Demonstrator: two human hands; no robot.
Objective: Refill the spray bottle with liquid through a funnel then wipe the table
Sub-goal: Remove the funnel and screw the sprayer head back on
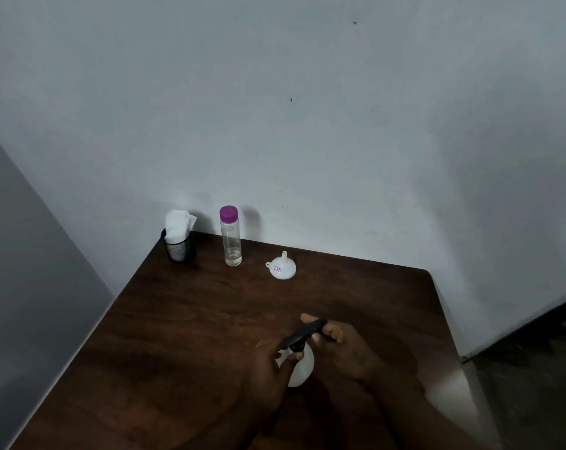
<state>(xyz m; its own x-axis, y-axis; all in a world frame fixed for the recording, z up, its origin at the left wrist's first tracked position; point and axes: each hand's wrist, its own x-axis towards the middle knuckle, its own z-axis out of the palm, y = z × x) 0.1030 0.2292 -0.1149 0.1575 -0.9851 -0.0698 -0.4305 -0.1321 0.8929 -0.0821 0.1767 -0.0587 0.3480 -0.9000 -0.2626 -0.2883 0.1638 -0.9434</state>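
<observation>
A white spray bottle with a black trigger head stands on the dark wooden table near the front middle. My left hand grips the bottle's body. My right hand grips the black trigger head from the right. A clear bottle with a purple cap, holding a little liquid, stands upright at the back of the table. A white funnel sits upside down, spout up, just right of it. White tissues stick out of a black mesh cup at the back left corner.
The table stands against a pale wall. Its left edge borders a grey surface, and its right edge drops to a dark floor.
</observation>
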